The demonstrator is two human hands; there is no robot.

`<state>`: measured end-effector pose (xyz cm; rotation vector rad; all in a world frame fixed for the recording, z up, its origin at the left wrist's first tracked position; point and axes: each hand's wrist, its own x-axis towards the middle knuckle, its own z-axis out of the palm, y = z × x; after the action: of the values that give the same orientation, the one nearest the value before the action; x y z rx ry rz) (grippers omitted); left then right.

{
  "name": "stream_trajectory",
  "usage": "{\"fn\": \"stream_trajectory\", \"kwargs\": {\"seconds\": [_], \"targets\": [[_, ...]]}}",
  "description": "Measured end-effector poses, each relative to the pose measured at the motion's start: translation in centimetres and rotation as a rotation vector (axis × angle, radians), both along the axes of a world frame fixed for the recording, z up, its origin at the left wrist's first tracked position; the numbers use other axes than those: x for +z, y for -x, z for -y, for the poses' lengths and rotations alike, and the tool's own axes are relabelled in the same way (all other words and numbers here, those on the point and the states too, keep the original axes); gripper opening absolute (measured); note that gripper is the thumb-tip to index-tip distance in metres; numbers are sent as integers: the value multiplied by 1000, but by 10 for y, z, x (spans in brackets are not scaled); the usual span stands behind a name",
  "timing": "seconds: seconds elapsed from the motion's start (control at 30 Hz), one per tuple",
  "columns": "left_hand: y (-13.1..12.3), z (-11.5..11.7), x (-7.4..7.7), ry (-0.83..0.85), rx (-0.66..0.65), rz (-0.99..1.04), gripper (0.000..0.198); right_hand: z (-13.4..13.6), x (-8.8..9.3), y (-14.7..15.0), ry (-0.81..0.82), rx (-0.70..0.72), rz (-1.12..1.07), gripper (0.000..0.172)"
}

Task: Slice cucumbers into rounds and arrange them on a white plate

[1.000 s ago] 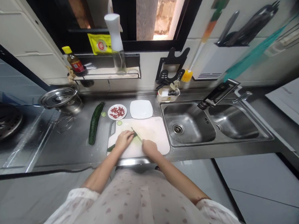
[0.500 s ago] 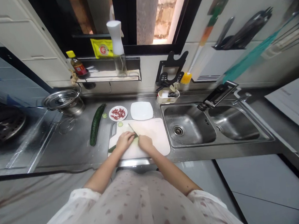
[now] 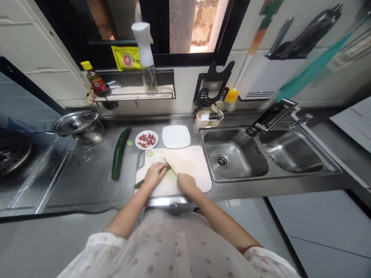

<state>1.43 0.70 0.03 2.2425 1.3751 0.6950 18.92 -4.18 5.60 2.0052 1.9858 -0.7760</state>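
On the white cutting board [image 3: 197, 167], my left hand [image 3: 156, 174] presses closed over a cucumber [image 3: 139, 184], whose dark green end shows at the board's left edge. My right hand [image 3: 186, 183] is closed round the handle of a knife [image 3: 171, 167], its blade pointing up and left beside the cucumber's cut end. Pale green pieces seem to lie under the blade, too small to make out. A cucumber end piece [image 3: 149, 153] rests near the board's top left. Beyond the board stand a plate of chopped red bits [image 3: 146, 140] and a white square plate [image 3: 176, 136].
A whole cucumber [image 3: 121, 154] lies left of the board, with another small end piece [image 3: 130, 143] beside it. The double sink [image 3: 239, 175] borders the board on the right. A lidded steel pot [image 3: 91, 132] stands at the back left, below a shelf [image 3: 131, 95] with bottles.
My right hand has moved slightly right and down with the knife, drawing the blade away from my left hand. My left hand stays on the cucumber.
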Motion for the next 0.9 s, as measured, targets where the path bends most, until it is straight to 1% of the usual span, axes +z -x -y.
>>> {"fn": "stream_trajectory", "kwargs": {"seconds": [0.13, 0.4, 0.77, 0.9], "targets": [[0, 0, 0, -1, -1, 1, 24, 5, 1, -4, 1, 8, -3, 34], [0, 0, 1, 5, 2, 0, 24, 18, 1, -14, 7, 33, 8, 28], [0, 0, -1, 22, 5, 5, 26, 27, 1, -19, 15, 27, 6, 29], [0, 0, 0, 25, 3, 13, 25, 31, 3, -22, 30, 25, 12, 28]]}}
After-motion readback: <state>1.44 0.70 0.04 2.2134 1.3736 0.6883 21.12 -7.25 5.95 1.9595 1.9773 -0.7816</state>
